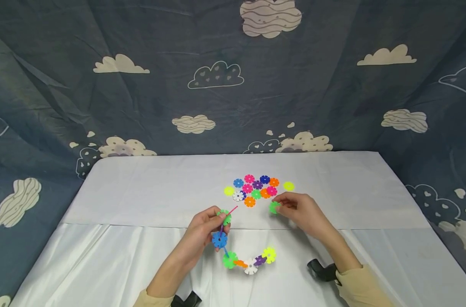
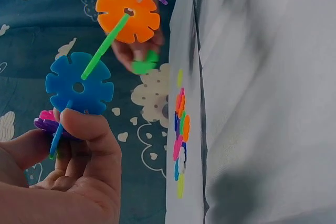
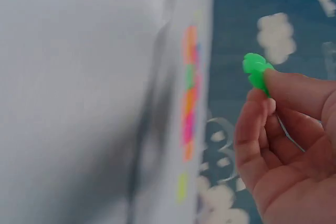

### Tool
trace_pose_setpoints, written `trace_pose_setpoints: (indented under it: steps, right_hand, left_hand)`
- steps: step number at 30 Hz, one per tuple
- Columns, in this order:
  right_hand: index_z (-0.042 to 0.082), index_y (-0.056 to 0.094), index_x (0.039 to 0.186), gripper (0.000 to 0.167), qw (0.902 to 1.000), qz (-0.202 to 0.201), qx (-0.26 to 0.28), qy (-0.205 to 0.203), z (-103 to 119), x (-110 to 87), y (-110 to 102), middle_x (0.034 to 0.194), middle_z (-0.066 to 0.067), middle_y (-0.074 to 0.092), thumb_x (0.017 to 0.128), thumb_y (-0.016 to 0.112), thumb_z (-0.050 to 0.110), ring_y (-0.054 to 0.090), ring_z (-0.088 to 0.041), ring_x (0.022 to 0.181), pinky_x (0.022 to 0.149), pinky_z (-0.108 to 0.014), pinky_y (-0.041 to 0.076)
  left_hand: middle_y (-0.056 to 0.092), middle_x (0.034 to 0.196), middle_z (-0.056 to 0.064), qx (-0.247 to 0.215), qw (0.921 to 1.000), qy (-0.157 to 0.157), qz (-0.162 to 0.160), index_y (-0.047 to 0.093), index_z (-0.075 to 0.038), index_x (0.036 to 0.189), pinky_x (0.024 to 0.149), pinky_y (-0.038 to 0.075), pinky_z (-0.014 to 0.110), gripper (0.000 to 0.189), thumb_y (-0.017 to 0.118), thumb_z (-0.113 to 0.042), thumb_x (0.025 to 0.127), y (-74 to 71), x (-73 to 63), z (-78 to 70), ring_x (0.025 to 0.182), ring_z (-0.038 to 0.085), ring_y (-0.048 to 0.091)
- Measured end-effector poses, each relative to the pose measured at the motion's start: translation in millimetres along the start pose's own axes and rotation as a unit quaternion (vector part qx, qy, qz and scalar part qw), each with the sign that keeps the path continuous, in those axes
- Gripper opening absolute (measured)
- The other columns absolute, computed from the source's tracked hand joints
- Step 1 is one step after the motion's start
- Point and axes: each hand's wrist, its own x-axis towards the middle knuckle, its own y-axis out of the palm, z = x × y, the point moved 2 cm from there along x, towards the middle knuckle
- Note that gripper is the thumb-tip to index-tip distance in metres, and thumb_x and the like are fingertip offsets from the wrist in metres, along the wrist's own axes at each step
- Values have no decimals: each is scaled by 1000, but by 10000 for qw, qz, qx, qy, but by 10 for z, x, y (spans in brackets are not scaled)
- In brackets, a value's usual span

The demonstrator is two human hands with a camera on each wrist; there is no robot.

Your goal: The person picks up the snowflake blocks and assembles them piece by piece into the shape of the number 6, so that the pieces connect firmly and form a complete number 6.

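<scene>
In the head view my left hand (image 1: 198, 234) grips one end of a curved chain of slotted plastic flower discs (image 1: 219, 239) between thumb and fingers. The chain hangs over the front of the table, curving right through green, orange, white and purple to a yellow disc (image 1: 269, 255) at its free end. A pink disc (image 1: 232, 210) shows edge-on at the gripped end. My right hand (image 1: 302, 213) pinches a single green disc (image 1: 274, 207) at the near right of the loose discs. Up close, the right wrist view shows this green disc (image 3: 256, 69) between thumb and fingertips.
Several loose discs (image 1: 257, 185) in pink, blue, orange, purple, green, white and yellow lie in a cluster on the white-covered table (image 1: 141, 192). One yellow disc (image 1: 289, 186) lies apart on their right. A dark cloud-patterned curtain (image 1: 160, 42) stands behind and at both sides.
</scene>
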Motion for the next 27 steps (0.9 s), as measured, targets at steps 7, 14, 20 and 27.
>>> trace_pose_setpoints:
  steps: [7,14,20,27]
  right_hand:
    - [5,64,109,17,9896,-271,1401,-169,428,-267,31,93,-12,64,94,68,11,63,-36,83,73,-35,57]
    - [9,62,113,19,9840,-50,1742,-370,642,-367,207,85,-11,61,96,66,17,61,-29,73,69,-31,56]
    - [15,65,116,22,9874,-359,1440,-541,698,-397,322,85,-6,63,94,68,17,64,-20,69,68,-29,56]
    - [19,67,115,21,9885,-661,1150,-727,715,-434,365,80,3,62,94,69,19,63,-20,69,65,-28,55]
  left_hand:
    - [59,81,10,184,9997,-18,137,55,0,96,50,42,23,29,54,-28,102,41,-10,-7,58,15,47]
    - [62,80,9,267,9995,-87,150,56,0,96,51,43,22,31,54,-30,102,68,-18,-6,61,15,50]
    - [64,83,13,429,9990,-14,150,58,-1,97,53,41,21,28,57,-29,100,91,-18,15,66,15,53]
    - [65,81,14,585,9980,132,203,57,-1,93,63,43,25,27,59,-28,100,119,-6,24,70,19,55]
